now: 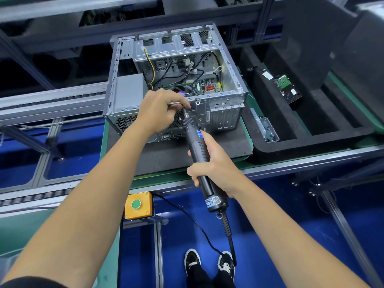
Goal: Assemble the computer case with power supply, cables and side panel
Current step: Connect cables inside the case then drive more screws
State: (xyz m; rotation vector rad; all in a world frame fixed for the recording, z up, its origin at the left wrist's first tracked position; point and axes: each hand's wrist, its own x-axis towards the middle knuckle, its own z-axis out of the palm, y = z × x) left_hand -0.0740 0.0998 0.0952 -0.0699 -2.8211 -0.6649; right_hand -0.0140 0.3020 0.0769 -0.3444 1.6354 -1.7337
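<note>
Gripping the black electric screwdriver [200, 154] with our right hand [209, 165], fingers wrapped around its barrel, we hold it tilted up and away from us, its bit reaching the near rear edge of the computer case [176, 80]. Our left hand [161, 110] sits just beyond the tool's tip, thumb and fingers pinched together around the bit end; whether a screw is between them we cannot tell. The case stands open-sided directly beyond both hands on a dark foam mat [178, 154], and its interior shows the motherboard [205, 85] and loose cables [166, 73], including a yellow one, past our left knuckles. A grey power supply block [129, 90] sits in the case, to the left of our left hand.

To the right of our right hand lies a small clear box of screws [265, 126] in a black foam tray [311, 113], and further right in that tray rests a component with a green circuit board [283, 83]. Below our left forearm, a yellow box with a green button [138, 205] is fixed to the bench frame. The screwdriver's cord [229, 240] hangs down from our right hand toward our black shoes [209, 263] on the blue floor.
</note>
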